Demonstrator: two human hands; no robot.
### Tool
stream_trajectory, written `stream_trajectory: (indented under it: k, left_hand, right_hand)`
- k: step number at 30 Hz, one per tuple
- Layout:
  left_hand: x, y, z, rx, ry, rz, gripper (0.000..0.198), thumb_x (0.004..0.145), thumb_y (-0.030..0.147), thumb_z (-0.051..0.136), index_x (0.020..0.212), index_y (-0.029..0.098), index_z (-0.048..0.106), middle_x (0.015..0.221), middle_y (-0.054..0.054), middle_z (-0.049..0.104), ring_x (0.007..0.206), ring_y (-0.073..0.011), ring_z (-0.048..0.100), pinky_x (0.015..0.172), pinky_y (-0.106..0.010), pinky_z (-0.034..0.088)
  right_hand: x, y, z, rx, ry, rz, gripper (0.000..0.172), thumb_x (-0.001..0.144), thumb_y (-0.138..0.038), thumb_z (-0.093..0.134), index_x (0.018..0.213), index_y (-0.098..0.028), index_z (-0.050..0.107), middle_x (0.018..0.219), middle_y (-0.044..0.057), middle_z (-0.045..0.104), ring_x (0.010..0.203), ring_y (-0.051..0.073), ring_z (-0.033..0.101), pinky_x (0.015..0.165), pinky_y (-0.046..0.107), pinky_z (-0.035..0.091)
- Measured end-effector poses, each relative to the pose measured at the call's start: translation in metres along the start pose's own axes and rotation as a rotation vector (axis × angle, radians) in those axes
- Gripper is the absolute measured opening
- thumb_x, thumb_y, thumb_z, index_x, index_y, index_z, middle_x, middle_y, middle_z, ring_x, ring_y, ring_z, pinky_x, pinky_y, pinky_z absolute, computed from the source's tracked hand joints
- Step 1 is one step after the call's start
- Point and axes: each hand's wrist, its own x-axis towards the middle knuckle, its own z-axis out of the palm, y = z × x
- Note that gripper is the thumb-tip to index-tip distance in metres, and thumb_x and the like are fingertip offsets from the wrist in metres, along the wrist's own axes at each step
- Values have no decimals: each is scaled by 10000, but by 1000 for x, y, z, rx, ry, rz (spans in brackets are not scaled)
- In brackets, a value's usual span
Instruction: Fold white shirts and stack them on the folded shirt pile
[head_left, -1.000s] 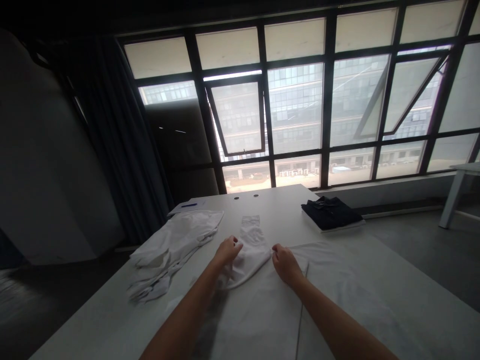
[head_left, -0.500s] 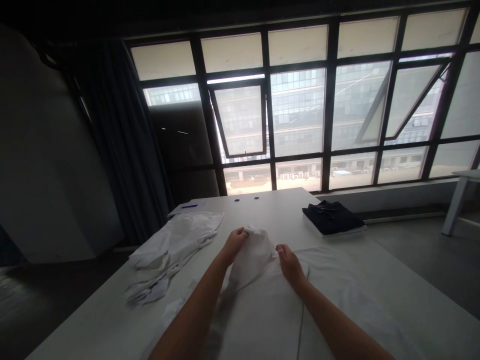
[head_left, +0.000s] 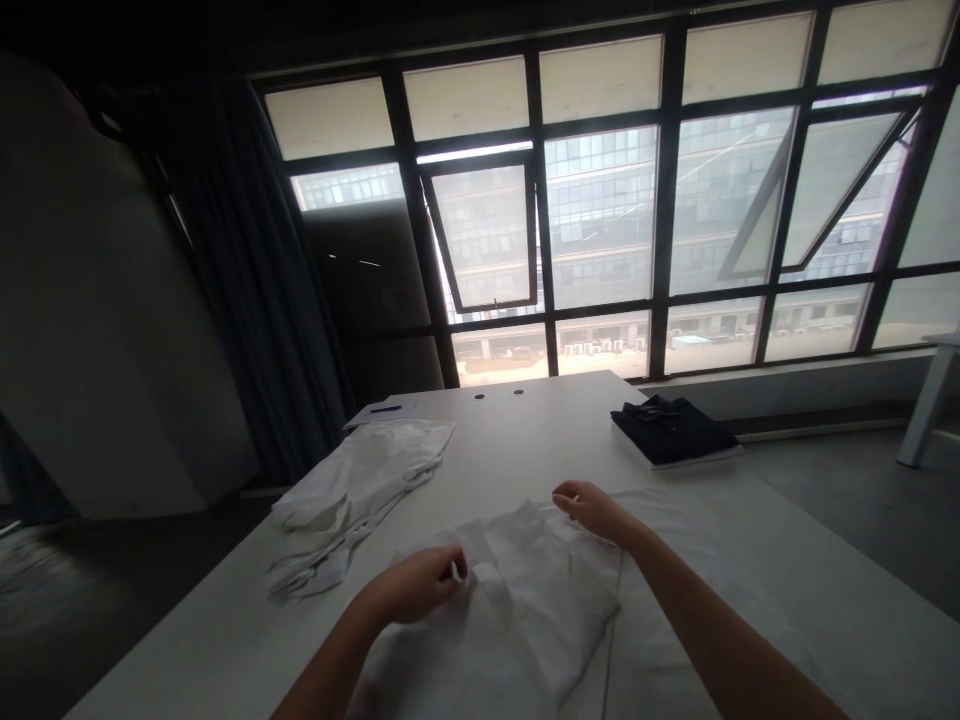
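White garment (head_left: 544, 600) between left hand (head_left: 416, 585) pinching edge, right hand (head_left: 592, 508) touching top.

On the tabletop (head_left: 525, 410), a half-folded shirt (head_left: 544, 590) at the near edge; left of it, a heap of crumpled garments (head_left: 352, 490); far right, a folded shirt (head_left: 671, 430) on a flat stack; far left, a pen (head_left: 386, 408) on a sheet of paper (head_left: 409, 408). Behind the tabletop, a large window (head_left: 600, 220), with a curtain (head_left: 255, 260) to its left.

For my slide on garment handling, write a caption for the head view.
The left hand and right hand handle a folded white garment on a white table, beside a rumpled white pile.
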Motion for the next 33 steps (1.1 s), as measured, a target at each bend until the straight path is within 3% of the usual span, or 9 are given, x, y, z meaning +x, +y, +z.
stream_trajectory:
  k: [2,5,7,11,17,21,25,29,33]
  left_hand:
    - [7,-23,0,138,170,-135,305,826,173,548,1105,258,635,1079,-53,700,1011,-245,664,863,-314,479]
    - [14,-45,4,211,231,-234,547,718,112,611,1251,220,552,1175,-115,651,1079,-290,641,906,-350,466]
    - [18,-53,9,247,270,-267,627,755,146,606,1364,214,473,1248,-142,612,1092,-298,639,897,-360,472]
    - [25,-61,15,295,341,-296,449,883,196,494,1331,218,512,1201,-134,628,1060,-283,652,878,-356,468]
    - [29,-70,13,297,393,-297,269,955,253,436,1174,258,592,1048,-79,691,1004,-253,671,815,-324,463]
    - [28,-68,15,305,404,-314,280,902,191,509,1160,248,600,1048,-77,679,999,-258,664,796,-321,468]
    - [27,-65,19,311,454,-328,354,901,58,404,1126,244,606,1141,-84,624,1017,-237,647,789,-305,463]
    - [27,-67,19,253,498,-343,352,925,52,349,1108,216,601,1158,-106,620,970,-222,661,787,-305,460]
    - [27,-71,16,125,541,-354,256,985,203,389,1134,181,596,984,-137,681,938,-278,676,828,-367,463]
  right_hand:
    - [-7,-9,14,-45,-48,5,424,753,-482,701,1043,-174,730,950,90,753,823,229,665,791,346,497]
    - [-17,-21,37,-66,-111,-12,394,691,-318,732,1063,-187,725,963,76,753,851,226,656,801,326,484]
    - [-21,-29,43,-41,-170,-41,316,690,-213,664,997,-210,740,949,45,759,874,212,654,796,296,479]
    - [-20,-40,20,50,-266,-47,254,726,-189,558,906,-199,738,873,27,763,819,192,661,734,273,496]
    - [-19,-51,-20,150,-250,-86,195,798,-274,563,884,-179,710,863,48,742,826,193,650,764,299,501]
    - [-24,-47,9,-53,-188,-125,467,807,-396,667,1242,-230,627,1144,65,701,858,184,626,768,306,501]
    - [-31,-36,50,-190,-204,-93,601,787,-285,656,1372,-229,530,1177,64,677,877,178,627,849,312,499]
    - [-34,-24,73,-329,-150,-130,762,749,-253,648,1473,-125,447,1411,173,537,1315,269,492,1119,366,359]
    - [-32,-16,76,-376,-180,-96,783,782,-288,629,1502,-73,410,1513,212,442,1438,298,367,1185,391,272]
